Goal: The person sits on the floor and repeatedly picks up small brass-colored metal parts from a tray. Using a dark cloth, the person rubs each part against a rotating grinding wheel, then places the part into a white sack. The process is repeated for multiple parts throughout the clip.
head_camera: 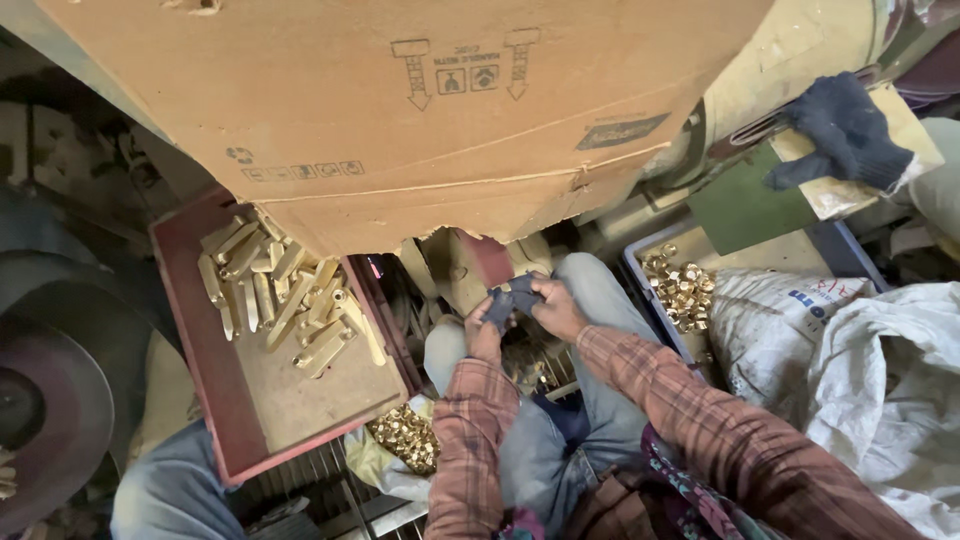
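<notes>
A view from above onto a seated person's lap in a cluttered workshop. Both arms wear a red-brown plaid shirt and reach up from the bottom of the frame to its centre, over knees in grey-blue trousers. The left hand (484,335) and the right hand (556,306) meet close together, each with its fingers closed on the same small piece of dark cloth (512,298), possibly a glove, held between them just above the knees.

To the left of the hands, in the middle left of the frame, lies a shallow red metal tray (215,390) that holds a loose heap of long brass-coloured bars (285,295) in its upper part. Just below the tray's lower right corner, a pile of small brass nuts (405,437) rests on a pale bag. A second heap of brass nuts (682,290) sits in a blue crate (640,285) to the right of the hands.

A large sheet of brown cardboard (400,110) fills the upper centre. In the upper right corner, a dark knitted glove (845,135) rests on a scrap of cardboard. White sacks (860,360) fill the right edge. A dark round wheel (45,410) shows at the lower left.
</notes>
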